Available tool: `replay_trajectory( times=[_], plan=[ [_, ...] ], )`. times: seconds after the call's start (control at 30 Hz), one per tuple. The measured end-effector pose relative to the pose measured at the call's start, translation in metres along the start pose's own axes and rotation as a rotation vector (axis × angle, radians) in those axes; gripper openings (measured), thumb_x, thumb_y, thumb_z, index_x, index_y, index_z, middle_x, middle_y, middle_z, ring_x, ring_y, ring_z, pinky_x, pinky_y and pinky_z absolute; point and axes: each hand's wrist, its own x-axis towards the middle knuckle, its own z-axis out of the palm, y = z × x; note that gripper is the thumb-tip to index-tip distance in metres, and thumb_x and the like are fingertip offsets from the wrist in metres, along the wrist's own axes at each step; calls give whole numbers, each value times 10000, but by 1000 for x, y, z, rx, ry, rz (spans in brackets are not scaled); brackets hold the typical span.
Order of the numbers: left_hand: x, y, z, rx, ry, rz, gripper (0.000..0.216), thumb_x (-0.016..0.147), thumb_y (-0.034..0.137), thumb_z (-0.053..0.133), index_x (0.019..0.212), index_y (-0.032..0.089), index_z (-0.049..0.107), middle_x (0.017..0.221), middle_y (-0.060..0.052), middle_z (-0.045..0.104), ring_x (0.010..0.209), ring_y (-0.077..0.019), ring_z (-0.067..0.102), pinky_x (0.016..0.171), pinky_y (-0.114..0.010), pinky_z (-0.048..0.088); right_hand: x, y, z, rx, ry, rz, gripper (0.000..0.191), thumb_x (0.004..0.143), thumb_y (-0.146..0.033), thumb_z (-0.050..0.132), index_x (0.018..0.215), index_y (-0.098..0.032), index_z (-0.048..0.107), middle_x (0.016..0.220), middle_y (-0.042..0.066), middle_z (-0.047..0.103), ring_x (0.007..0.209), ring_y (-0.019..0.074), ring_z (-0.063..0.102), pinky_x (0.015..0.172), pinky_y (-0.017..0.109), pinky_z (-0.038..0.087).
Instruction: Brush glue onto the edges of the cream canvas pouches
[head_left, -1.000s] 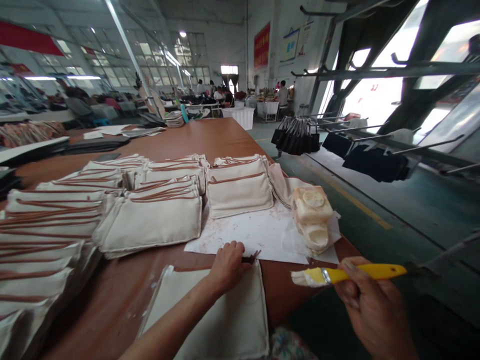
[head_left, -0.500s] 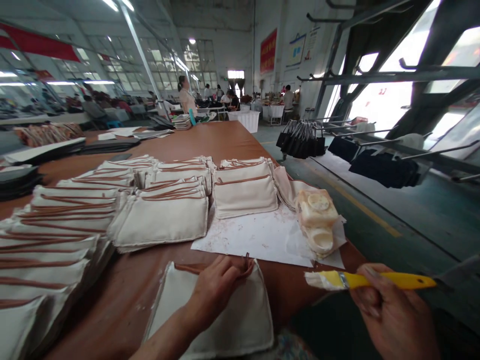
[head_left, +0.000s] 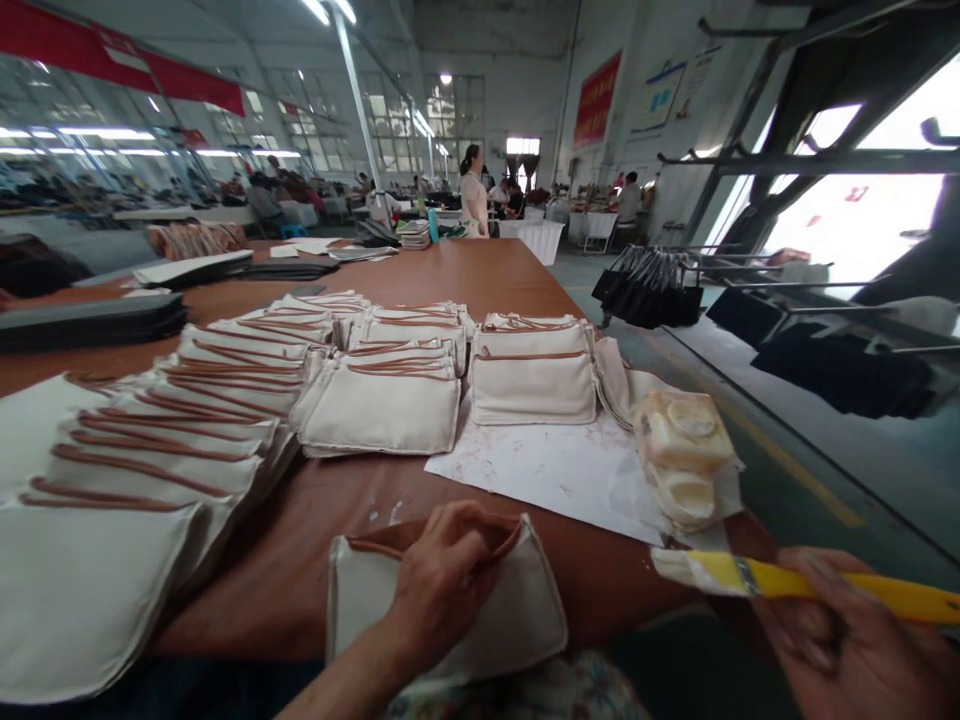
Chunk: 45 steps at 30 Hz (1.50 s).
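1. Worktop (head_left: 506, 270), brown, crowded past the work spot: cream pouch stacks (head_left: 382, 410) with brown edging run left to centre, one more stack (head_left: 534, 388) at right.
2. White sheet (head_left: 525, 460), with reddish-brown specks, lies under part of the right stack. Cream-yellow container (head_left: 686, 450) sits on its right end, near the worktop's side edge.
3. Dark flat pieces (head_left: 90, 320) piled far left; metal rack (head_left: 810, 165) and hanging black bags (head_left: 649, 290) off to the right, clear of the hands.
4. Pouch (head_left: 517, 620) in work: cream, pale seams, at the near edge, short of the sheet. Mouth gapes, brown lining visible. Left hand (head_left: 442, 565) grips its front rim, fingers curled; hand and forearm block the middle of the front panel.
5. Right hand (head_left: 847, 620) closed around yellow brush (head_left: 776, 578), bristles whitish, pointing left, held apart from the pouch.
6. Vs half a second ago: mouth wider, more lining showing. View swung left, more of the left stacks in frame. Brush still in right hand.
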Motion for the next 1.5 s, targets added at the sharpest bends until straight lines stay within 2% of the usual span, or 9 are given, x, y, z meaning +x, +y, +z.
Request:
replay_trajectory(
  times=[0.13, 0.27, 0.4, 0.53, 0.8, 0.97, 1.17, 1.4, 1.5],
  plan=[
    [45, -11, 21, 13, -444, -244, 217, 930, 438, 604, 961, 224, 594, 1129, -63, 647, 996, -223, 641, 805, -306, 498, -2, -1, 10, 2, 18, -8, 425, 781, -384, 788, 624, -197, 441, 580, -35, 330, 500, 97, 319, 409, 183, 384],
    [74, -16, 53, 124, -591, -312, 307, 934, 487, 551, 1029, 202, 614, 1097, -108, 656, 1048, -297, 627, 870, -380, 482, -1, 3, 11, 29, -3, -16, 430, 799, -380, 788, 625, -196, 441, 557, -43, 328, 491, 95, 298, 416, 189, 366],
    [82, -20, 77, 138, -613, -355, 253, 828, 352, 648, 1012, 179, 644, 1139, -143, 648, 1134, -342, 586, 949, -434, 445, 0, 7, 9, 61, -49, -2, 427, 794, -349, 802, 609, -194, 450, 537, -44, 342, 482, 92, 309, 430, 197, 383],
    [87, -31, 83, 21, -685, -435, 169, 736, 326, 692, 810, 175, 677, 865, -91, 687, 918, -303, 646, 811, -369, 469, 2, 13, 12, 96, -86, 4, 378, 810, -316, 800, 638, -187, 489, 539, -49, 365, 476, 80, 305, 437, 187, 365],
    [69, -28, 65, -541, -688, -506, 292, 735, 419, 689, 800, 135, 670, 723, 0, 626, 710, -157, 557, 653, -243, 398, 14, 39, 33, 11, -182, -112, 262, 867, -361, 781, 840, -182, 591, 598, -55, 409, 520, 80, 356, 455, 187, 297],
    [61, -7, 48, -789, -670, -518, 260, 707, 365, 731, 762, 114, 687, 707, 1, 609, 685, -130, 505, 645, -234, 358, 17, 53, 52, -287, -345, -268, 290, 932, -449, 682, 852, -184, 595, 583, -59, 395, 515, 95, 357, 450, 210, 287],
    [59, 6, 35, -898, -673, -517, 221, 691, 300, 747, 805, 111, 732, 729, -3, 623, 695, -125, 490, 640, -224, 346, 20, 64, 78, -669, -468, -606, 322, 1000, -422, 544, 777, -195, 594, 620, -31, 521, 565, 121, 492, 572, 228, 412],
    [53, 8, 37, -890, -650, -555, 209, 700, 296, 761, 785, 108, 727, 713, 2, 607, 679, -120, 479, 624, -223, 335, 29, 58, 73, -680, -339, -698, 263, 993, -412, 581, 849, -197, 624, 700, -19, 586, 642, 136, 558, 641, 233, 427],
    [53, 5, 40, -883, -662, -570, 247, 696, 314, 777, 819, 104, 737, 724, -6, 628, 677, -124, 491, 619, -226, 333, 26, 57, 71, -696, -385, -718, 265, 1011, -389, 558, 835, -201, 620, 676, -28, 568, 613, 131, 545, 628, 233, 428]
  ],
)
